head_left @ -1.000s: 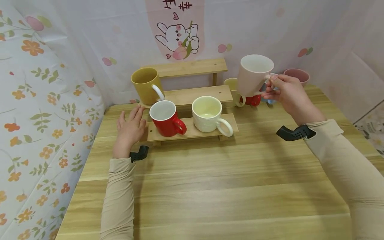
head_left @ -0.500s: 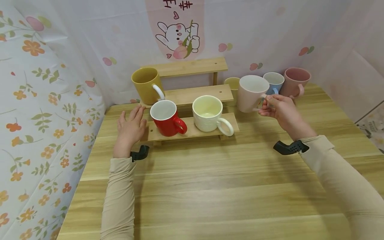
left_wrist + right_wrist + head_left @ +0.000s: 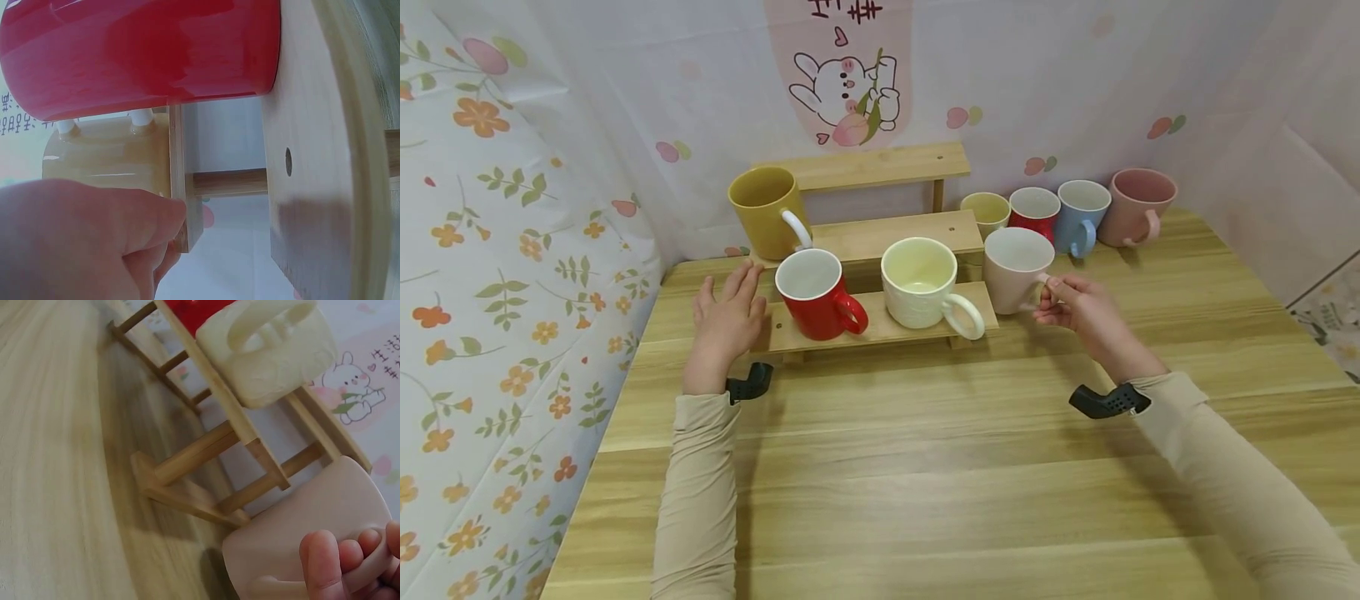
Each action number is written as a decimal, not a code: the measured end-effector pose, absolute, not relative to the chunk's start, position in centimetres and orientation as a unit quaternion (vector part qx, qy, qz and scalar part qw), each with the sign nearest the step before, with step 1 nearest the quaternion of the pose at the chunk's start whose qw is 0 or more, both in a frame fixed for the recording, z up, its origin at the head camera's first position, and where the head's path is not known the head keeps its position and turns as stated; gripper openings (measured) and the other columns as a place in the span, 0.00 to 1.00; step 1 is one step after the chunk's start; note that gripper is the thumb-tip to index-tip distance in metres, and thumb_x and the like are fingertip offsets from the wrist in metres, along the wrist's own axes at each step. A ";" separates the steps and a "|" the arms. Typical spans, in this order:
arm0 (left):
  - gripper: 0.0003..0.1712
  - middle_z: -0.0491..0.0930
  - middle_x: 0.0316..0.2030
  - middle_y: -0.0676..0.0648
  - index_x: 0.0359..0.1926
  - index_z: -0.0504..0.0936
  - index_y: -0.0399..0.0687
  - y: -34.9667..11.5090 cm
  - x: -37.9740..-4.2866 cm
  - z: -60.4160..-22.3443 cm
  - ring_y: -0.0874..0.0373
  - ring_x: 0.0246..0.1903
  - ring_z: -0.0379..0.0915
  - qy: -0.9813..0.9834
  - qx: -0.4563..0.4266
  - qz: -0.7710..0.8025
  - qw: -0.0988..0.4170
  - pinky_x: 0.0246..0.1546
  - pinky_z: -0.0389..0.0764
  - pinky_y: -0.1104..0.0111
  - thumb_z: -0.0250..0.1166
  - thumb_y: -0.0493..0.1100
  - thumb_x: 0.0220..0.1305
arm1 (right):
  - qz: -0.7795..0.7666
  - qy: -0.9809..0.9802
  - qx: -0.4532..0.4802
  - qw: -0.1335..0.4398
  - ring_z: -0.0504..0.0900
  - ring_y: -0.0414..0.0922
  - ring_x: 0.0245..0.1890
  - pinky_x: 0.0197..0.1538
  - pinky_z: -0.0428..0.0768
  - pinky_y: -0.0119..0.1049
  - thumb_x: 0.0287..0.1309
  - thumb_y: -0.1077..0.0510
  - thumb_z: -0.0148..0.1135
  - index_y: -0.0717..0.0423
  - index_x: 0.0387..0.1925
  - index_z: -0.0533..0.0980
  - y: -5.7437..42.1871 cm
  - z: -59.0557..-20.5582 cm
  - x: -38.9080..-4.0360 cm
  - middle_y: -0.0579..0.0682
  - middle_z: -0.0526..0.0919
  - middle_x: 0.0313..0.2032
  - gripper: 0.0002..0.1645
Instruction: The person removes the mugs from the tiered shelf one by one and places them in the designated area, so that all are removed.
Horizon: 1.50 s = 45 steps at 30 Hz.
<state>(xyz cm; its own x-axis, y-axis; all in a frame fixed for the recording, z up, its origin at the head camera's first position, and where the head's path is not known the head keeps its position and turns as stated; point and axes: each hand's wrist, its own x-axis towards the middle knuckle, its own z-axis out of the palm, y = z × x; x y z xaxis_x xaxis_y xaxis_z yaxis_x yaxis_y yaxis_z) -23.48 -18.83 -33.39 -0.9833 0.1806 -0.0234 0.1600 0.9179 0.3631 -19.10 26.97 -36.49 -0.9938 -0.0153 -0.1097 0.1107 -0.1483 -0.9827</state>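
By its handle, my right hand [image 3: 1088, 323] pinches a pale pink mug [image 3: 1009, 285], upright beside the right end of a stepped wooden rack [image 3: 880, 240]. The right wrist view shows the curled fingers [image 3: 324, 559] at the handle, with the mug [image 3: 312, 519] close to the rack's end. My left hand [image 3: 724, 327] lies at the rack's left end, fingers spread; in the left wrist view its fingertips are right at the middle shelf's edge. A red mug [image 3: 811, 315] and a cream mug [image 3: 917, 302] stand on the lowest shelf, and a mustard mug [image 3: 763, 223] on the middle one.
Along the back right stand a small yellow cup [image 3: 989, 212], a red mug with white inside [image 3: 1034, 223], a light blue mug [image 3: 1075, 223] and a dusty pink mug [image 3: 1129, 215]. A patterned curtain [image 3: 647, 100] hangs behind the wooden table [image 3: 925, 467].
My right hand has brought the pale pink mug down and toward me, from above the back-right mugs to beside the rack's right end. Those mugs now show. My left hand has stayed put.
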 end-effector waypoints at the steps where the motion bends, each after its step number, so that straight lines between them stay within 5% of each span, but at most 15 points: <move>1: 0.30 0.45 0.75 0.44 0.74 0.51 0.47 -18.8 -23.5 -33.4 0.29 0.70 0.23 0.979 0.087 0.183 0.027 0.67 0.31 0.38 0.42 0.44 0.74 | -0.756 0.652 0.038 0.045 0.82 0.38 0.23 0.32 0.83 0.27 0.70 0.59 0.49 0.56 0.28 0.75 27.0 -36.7 -19.1 0.46 0.76 0.23 0.14; 9: 0.30 0.45 0.75 0.44 0.74 0.51 0.48 -18.9 -23.4 -33.3 0.29 0.70 0.23 0.979 0.088 0.180 0.028 0.67 0.32 0.38 0.42 0.44 0.74 | -0.753 0.656 0.044 0.038 0.81 0.37 0.23 0.31 0.83 0.28 0.69 0.61 0.49 0.52 0.26 0.76 26.4 -37.7 -19.7 0.45 0.77 0.23 0.15; 18: 0.30 0.44 0.75 0.44 0.74 0.51 0.48 -19.0 -23.4 -33.5 0.29 0.70 0.24 0.979 0.085 0.181 0.035 0.66 0.32 0.36 0.42 0.44 0.74 | -0.740 0.670 0.046 0.029 0.81 0.37 0.22 0.31 0.83 0.28 0.70 0.60 0.49 0.61 0.28 0.73 25.9 -38.5 -20.8 0.45 0.77 0.22 0.13; 45: 0.30 0.45 0.75 0.43 0.74 0.52 0.47 -18.8 -23.4 -33.3 0.28 0.70 0.25 0.979 0.089 0.179 0.029 0.68 0.31 0.40 0.42 0.43 0.74 | -0.730 0.679 0.073 0.033 0.82 0.37 0.21 0.30 0.83 0.28 0.69 0.58 0.50 0.64 0.35 0.72 26.6 -38.5 -23.3 0.45 0.78 0.23 0.12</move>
